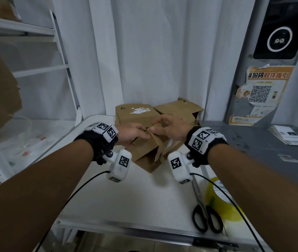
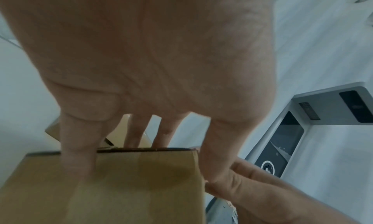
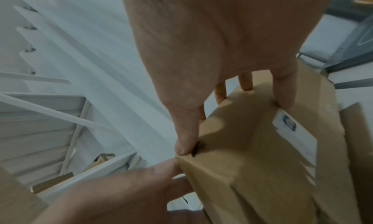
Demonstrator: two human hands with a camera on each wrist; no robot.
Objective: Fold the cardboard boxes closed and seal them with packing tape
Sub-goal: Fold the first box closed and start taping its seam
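A small brown cardboard box [image 1: 145,151] sits tilted in the middle of the white table [image 1: 126,197], its top flaps partly folded. My left hand [image 1: 140,133] grips the left flap, with fingers over its top edge and the thumb at its corner [image 2: 139,131]. My right hand [image 1: 160,128] holds the right flap, its thumb pressed on the flap's edge and its fingers arched over the far side [image 3: 191,115]. The two hands meet at the middle seam. A yellowish tape roll [image 1: 220,199] lies at the near right. The flaps fill the wrist views [image 2: 131,179] [image 3: 252,147].
Two more cardboard boxes [image 1: 135,113] [image 1: 179,110] stand behind against a white curtain. Black-handled scissors [image 1: 206,220] lie beside the tape. A grey counter [image 1: 253,142] with papers adjoins on the right, and white shelving [image 1: 35,70] stands at the left.
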